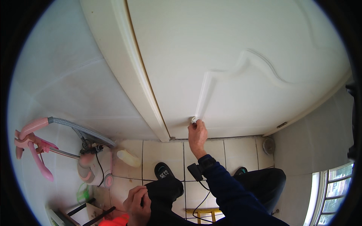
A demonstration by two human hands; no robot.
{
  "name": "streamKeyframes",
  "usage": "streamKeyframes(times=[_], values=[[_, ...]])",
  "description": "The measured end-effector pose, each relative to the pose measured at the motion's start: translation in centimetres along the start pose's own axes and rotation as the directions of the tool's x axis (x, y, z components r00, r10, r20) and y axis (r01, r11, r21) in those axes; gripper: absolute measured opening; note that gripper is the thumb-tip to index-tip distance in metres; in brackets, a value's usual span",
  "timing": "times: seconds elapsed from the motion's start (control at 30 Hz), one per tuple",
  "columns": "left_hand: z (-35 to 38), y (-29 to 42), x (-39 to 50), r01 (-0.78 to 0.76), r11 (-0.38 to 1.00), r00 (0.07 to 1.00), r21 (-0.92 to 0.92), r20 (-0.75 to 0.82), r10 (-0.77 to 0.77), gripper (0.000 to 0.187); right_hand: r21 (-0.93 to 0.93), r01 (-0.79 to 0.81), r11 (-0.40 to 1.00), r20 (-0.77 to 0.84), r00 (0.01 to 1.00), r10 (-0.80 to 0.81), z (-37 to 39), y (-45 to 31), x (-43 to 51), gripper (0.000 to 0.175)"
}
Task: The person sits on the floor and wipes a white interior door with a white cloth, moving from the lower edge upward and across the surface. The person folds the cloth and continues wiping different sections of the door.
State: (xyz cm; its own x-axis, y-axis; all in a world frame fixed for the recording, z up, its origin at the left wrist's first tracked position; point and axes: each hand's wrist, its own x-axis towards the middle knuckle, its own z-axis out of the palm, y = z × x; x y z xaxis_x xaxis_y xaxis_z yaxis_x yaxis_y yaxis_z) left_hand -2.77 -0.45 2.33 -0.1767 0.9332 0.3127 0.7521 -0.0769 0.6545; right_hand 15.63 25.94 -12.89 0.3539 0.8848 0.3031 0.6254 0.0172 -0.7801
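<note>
My right hand reaches forward and pinches a small crumpled white wad, maybe cloth or tissue. The wad touches the lower part of a white door, at the bottom end of a raised moulding. A dark wristband with a black box and cable sits on that wrist. My left hand rests near my left knee with its fingers curled; whether anything is inside it cannot be seen.
A pink garment steamer with a grey hose stands on the left, near a pale yellow object on the floor tiles. Beneath me is a yellow stool. Framed items and something orange lie at lower left. A barred window is at lower right.
</note>
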Motion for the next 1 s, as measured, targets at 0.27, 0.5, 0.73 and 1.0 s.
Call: streamKeyframes(times=[0.27, 0.5, 0.73, 1.0], values=[[0.2, 0.4, -0.2, 0.047, 0.999, 0.999, 0.016, -0.006, -0.047, 0.014, 0.116, -0.002, 0.993, 0.145, 0.989, -0.015, 5.3, -4.2, -2.5, 0.013], [1.1, 0.5, 0.6, -0.034, 0.998, 0.999, 0.058, 0.011, 0.033, 0.017, 0.352, -0.09, 0.932, 0.688, 0.699, -0.193, 1.1, -1.8, -1.0, 0.014], [1.1, 3.1, 1.2, -0.05, 0.989, 0.993, 0.142, 0.11, 0.035, 0.014, 0.254, -0.431, 0.866, 0.579, 0.785, 0.221, -16.0, 17.2, 7.4, 0.023], [3.3, 4.9, 2.4, -0.122, 0.968, 0.979, 0.221, 0.187, 0.08, 0.014, 0.387, -0.456, 0.801, -0.357, 0.727, 0.586, -32.6, 35.0, 17.9, 0.01]])
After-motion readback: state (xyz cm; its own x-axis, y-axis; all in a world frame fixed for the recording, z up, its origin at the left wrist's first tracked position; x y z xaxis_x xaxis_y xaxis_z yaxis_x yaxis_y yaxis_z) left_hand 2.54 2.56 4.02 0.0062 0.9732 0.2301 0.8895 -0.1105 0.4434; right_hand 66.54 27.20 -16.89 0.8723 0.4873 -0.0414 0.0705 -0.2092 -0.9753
